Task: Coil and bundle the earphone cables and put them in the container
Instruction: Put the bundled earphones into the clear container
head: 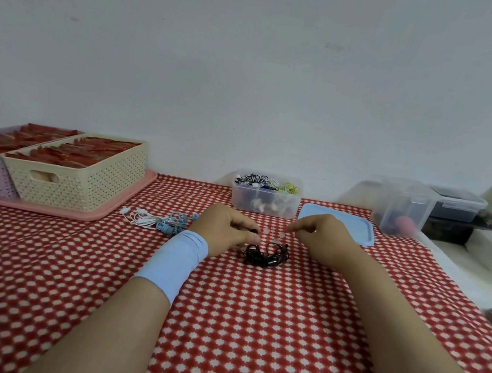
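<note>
- black earphone cable (265, 254) is a loose tangled clump lying on the red and white tablecloth (248, 330), right between the two hands, with a small chunky inline piece showing on its right side
- left hand (229, 227), pale blue wristband (174, 263) on that arm, has its fingers curled in and pinches a black bit at the clump's upper left edge
- right hand (323, 236) hovers just right of the clump with fingers bent and thumb close to the fingertips; can't tell if it's got hold of anything
- clear container (264, 203) sits behind the hands, lid off, already packed with coiled cables in black, white, blue and yellow
- blue lid (343, 229) lies flat just right of it
- white earphones (141, 218) and blue earphones (173, 223) sit uncoiled left of the left hand, touching each other
</note>
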`<state>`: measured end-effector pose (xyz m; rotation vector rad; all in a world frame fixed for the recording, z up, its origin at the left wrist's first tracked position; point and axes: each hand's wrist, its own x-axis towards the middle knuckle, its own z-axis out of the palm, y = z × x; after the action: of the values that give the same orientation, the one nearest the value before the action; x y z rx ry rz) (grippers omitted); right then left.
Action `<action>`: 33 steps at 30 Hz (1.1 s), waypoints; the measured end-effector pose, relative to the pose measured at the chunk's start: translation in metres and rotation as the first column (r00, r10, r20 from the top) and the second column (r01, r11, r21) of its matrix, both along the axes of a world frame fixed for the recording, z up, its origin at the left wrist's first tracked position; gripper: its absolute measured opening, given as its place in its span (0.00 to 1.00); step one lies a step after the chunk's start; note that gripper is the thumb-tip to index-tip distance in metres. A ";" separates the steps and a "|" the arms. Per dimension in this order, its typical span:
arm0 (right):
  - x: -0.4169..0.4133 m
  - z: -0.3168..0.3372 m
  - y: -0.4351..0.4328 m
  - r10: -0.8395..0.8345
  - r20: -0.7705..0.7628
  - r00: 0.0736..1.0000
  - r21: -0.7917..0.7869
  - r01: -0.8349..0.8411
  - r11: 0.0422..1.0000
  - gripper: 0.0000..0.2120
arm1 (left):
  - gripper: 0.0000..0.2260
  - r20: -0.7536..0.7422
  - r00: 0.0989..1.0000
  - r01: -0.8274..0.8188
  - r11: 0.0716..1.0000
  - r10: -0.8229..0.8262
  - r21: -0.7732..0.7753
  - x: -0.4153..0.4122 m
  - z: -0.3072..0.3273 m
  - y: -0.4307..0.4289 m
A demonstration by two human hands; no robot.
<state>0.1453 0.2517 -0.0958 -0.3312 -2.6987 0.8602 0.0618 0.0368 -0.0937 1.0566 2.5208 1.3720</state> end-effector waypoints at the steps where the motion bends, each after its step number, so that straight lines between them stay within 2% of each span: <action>1: 0.000 0.001 -0.001 0.012 0.010 1.000 -0.001 -0.012 1.000 0.14 | 0.10 -0.006 1.000 -0.001 1.000 0.001 -0.006 -0.001 0.000 0.000; 6: 0.002 0.003 -0.002 0.086 0.047 0.995 -0.016 -0.086 0.996 0.11 | 0.11 -0.120 0.993 -0.029 0.984 0.007 -0.176 -0.003 -0.002 -0.002; 10: 0.003 0.001 -0.003 0.136 0.100 0.986 0.028 -0.139 0.990 0.09 | 0.13 -0.120 0.991 -0.088 0.959 0.057 -0.271 -0.006 -0.006 -0.001; 12: 0.001 0.001 -0.004 0.135 0.100 0.986 0.032 -0.138 0.990 0.08 | 0.13 -0.185 0.978 -0.138 0.958 0.093 -0.250 -0.004 -0.003 0.001; 14: 0.001 0.001 -0.006 0.129 0.098 0.987 0.038 -0.134 0.990 0.05 | 0.14 -0.238 0.965 -0.157 0.973 0.115 -0.167 -0.001 0.001 0.003; 16: 0.000 0.000 -0.007 0.127 0.099 0.987 0.047 -0.132 0.990 0.03 | 0.13 -0.277 0.956 -0.124 0.988 0.093 -0.095 0.005 0.004 0.006; 19: 0.001 0.002 -0.010 0.148 0.058 0.987 -0.001 -0.148 0.989 0.03 | 0.15 -0.311 0.950 -0.040 0.993 0.004 -0.108 0.014 0.005 0.013; 22: 0.001 0.006 -0.014 0.167 -0.038 0.985 -0.093 -0.170 0.981 0.07 | 0.14 -0.233 0.972 0.010 0.997 -0.027 -0.074 0.018 0.002 0.019; 27: 0.004 0.010 -0.022 0.187 -0.068 0.980 -0.275 -0.199 0.941 0.13 | 0.12 -0.120 0.993 0.016 0.997 -0.007 0.079 0.017 -0.002 0.020; 30: 0.004 0.012 -0.024 0.146 -0.114 0.983 -0.454 -0.182 0.872 0.11 | 0.10 -0.002 1.000 -0.024 0.980 0.025 0.198 0.018 -0.003 0.021; 33: 0.004 0.012 -0.024 0.146 -0.140 0.979 -0.541 -0.199 0.817 0.08 | 0.09 0.137 0.990 -0.058 0.958 0.020 0.279 0.017 -0.002 0.020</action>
<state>0.1497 0.2277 -0.0836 -0.1528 -2.3643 1.6730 0.0793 0.0571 -0.0953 0.9221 2.3110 1.7917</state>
